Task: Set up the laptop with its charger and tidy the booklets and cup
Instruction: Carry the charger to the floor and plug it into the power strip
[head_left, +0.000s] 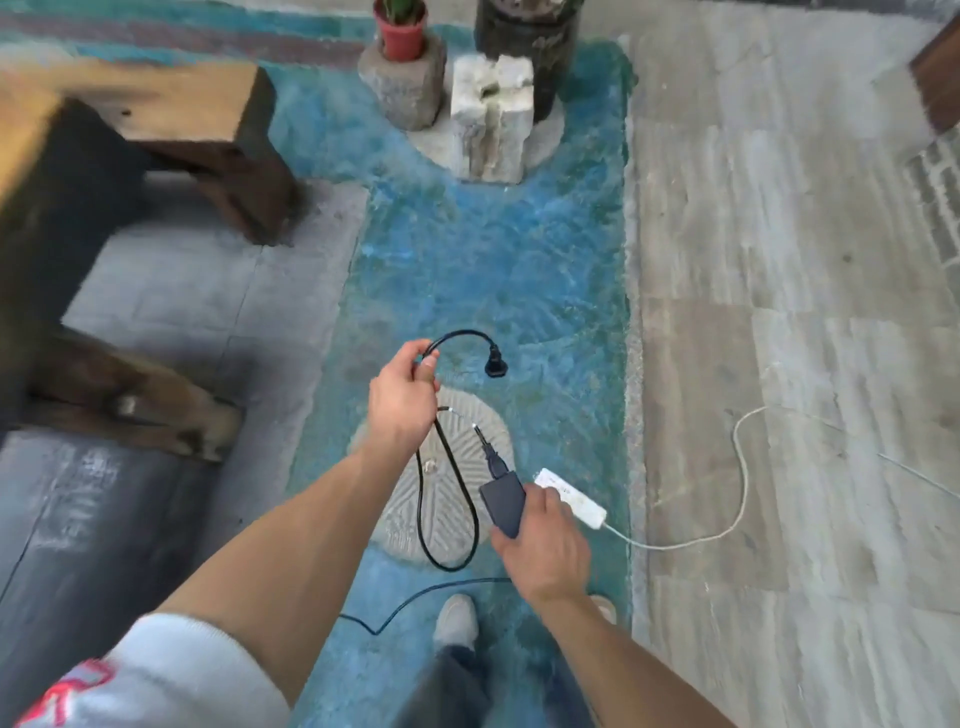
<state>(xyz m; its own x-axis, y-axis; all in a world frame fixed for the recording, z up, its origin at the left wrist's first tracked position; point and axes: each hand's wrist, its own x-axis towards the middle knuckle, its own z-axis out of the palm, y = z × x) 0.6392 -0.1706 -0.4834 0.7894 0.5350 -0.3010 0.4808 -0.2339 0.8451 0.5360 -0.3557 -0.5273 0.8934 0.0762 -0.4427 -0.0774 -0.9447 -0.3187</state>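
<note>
My left hand (402, 397) is closed around the black charger cable (448, 499), which loops down over the floor. The wall plug (493, 362) at the cable's end arcs out to the right of that hand and hangs free. My right hand (543, 540) grips the dark charger brick (504, 501) from below. A white power strip (571, 498) lies on the floor just beyond the right hand, with its pale cord (740, 467) curling off to the right. No laptop, booklets or cup are in view.
A heavy wooden table (130, 104) stands at the left over grey tiles. Ahead sit a stone block (491, 119), a red plant pot (400, 31) on a stone and a dark pot (527, 31). A round millstone (436, 499) is set in the blue floor under my hands.
</note>
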